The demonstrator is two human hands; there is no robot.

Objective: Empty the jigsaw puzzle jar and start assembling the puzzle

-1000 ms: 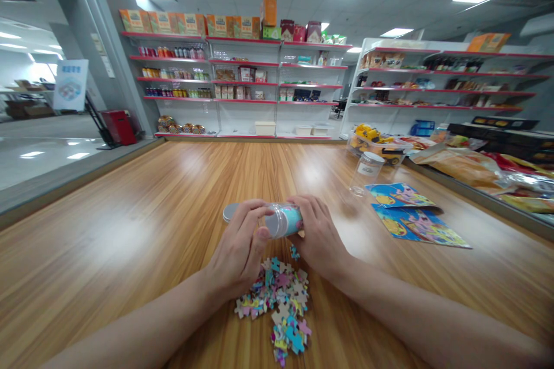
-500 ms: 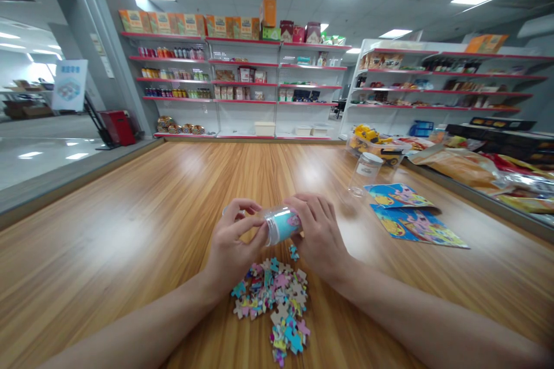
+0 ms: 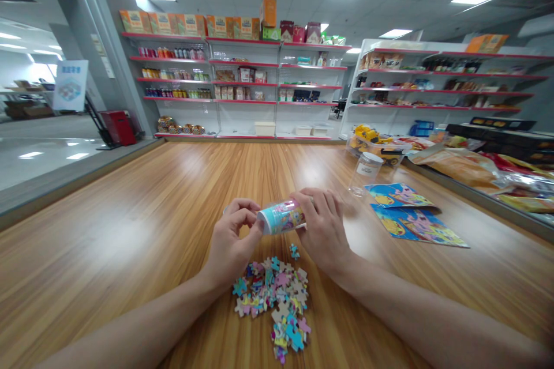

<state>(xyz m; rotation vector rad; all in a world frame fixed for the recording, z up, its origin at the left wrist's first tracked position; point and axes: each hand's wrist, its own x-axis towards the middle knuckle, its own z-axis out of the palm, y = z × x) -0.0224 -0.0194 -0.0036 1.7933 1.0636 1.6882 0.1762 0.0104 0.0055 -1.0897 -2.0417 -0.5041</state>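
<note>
A clear plastic jar (image 3: 283,216) with a rolled, colourful printed sheet showing at its wall lies sideways between my hands, above the wooden table. My right hand (image 3: 322,225) wraps its right end. The thumb and fingers of my left hand (image 3: 236,236) are closed at the left end, where a pale blue edge of the sheet shows. A thin clear rim peeks out behind the left fingers; what it belongs to is hidden. Below the hands lies a pile of jigsaw pieces (image 3: 281,285), with one blue piece (image 3: 294,251) apart from it.
To the right stand a capped clear jar (image 3: 366,173) and two blue cartoon-printed sheets (image 3: 415,226). Behind them is a clear bin with yellow toy vehicles (image 3: 372,139). Bagged goods (image 3: 467,167) line the right edge. Stocked shelves (image 3: 242,81) rise beyond the table.
The jar has turned more level, and more of the printed pattern shows. The sheet's blue edge is now at the left end, where the clear threaded mouth showed before. Pieces stay put.
</note>
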